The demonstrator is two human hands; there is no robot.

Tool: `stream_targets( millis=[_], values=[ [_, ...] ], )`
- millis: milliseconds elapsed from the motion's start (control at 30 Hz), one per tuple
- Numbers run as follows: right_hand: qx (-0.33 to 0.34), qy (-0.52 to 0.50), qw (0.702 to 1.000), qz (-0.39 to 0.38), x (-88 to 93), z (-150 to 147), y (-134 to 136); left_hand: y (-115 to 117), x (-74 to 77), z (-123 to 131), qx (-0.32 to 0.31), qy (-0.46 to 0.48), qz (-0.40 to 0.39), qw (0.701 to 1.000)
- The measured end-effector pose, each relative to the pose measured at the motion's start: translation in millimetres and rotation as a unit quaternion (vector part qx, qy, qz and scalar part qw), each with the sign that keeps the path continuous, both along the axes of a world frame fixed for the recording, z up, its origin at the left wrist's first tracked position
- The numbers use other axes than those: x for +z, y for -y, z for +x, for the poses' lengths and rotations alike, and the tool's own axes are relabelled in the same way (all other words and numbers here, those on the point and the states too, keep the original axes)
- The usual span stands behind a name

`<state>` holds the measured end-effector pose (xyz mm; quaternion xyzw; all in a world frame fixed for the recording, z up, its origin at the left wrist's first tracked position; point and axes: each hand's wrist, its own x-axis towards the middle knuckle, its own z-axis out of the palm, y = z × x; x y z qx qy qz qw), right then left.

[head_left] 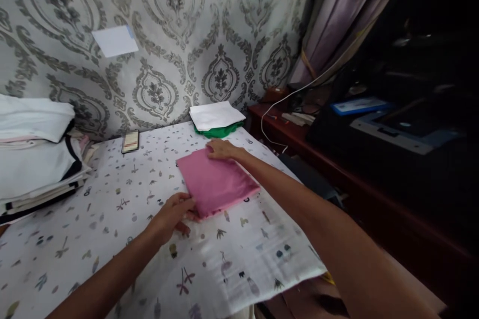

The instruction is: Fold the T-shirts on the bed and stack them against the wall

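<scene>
Head view: folded pink cloth (217,184), long axis diagonal, near-left to far-right.

Open tabletop (112,219) was left between the pink folded cloth (217,184) and the stack of folded clothes (33,149) at the left edge. The far side was blocked by a phone (130,141), a white-and-green pile (215,117) and the wall (224,20); the near strip was seen bare.

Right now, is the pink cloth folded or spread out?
Folded. The pink cloth lies as a compact rectangle on the printed sheet, left hand at its near corner, right hand flat on its far corner.
</scene>
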<state>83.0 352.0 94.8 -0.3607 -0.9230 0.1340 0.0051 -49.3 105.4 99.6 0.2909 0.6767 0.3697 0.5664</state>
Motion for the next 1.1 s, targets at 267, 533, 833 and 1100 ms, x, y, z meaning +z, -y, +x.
stream_targets(
  millis=[267,533,833,1100],
  values=[
    [0.035,0.026,0.998,-0.052,22.2,-5,-24,-14,4.2,-12,-0.021,0.052,-0.021,0.998],
    [-0.1,-0.207,0.912,-0.339,-3.8,57,16,6,13.2,-64,0.17,0.17,0.047,0.969],
    [-0.167,-0.299,0.791,-0.506,-5.7,57,35,10,0.9,-27,0.116,0.184,0.031,0.976],
    [-0.165,-0.486,0.778,-0.363,34.4,88,-20,-100,43.1,-38,0.065,0.11,0.189,0.974]
  ],
)
